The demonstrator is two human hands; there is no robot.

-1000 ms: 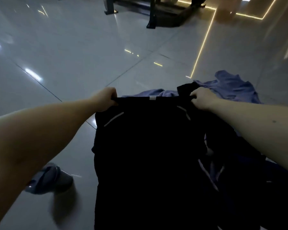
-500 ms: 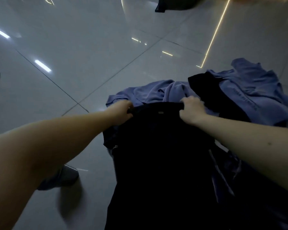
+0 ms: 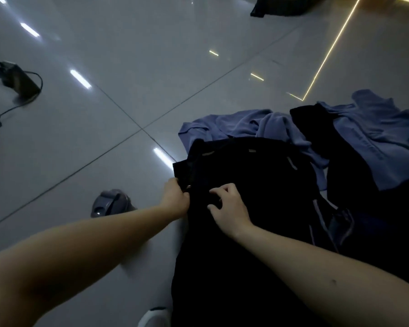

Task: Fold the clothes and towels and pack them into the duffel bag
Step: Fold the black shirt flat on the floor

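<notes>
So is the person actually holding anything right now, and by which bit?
Yes, the black garment. The left hand pinches its left side edge; the right hand, just beside, seems to grip a fold of the cloth with curled fingers.

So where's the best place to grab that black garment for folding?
Take the black garment by its left edge, coming from the floor side: that edge lies free, where the left hand pinches it; the right edge runs into the blue clothes.
</notes>
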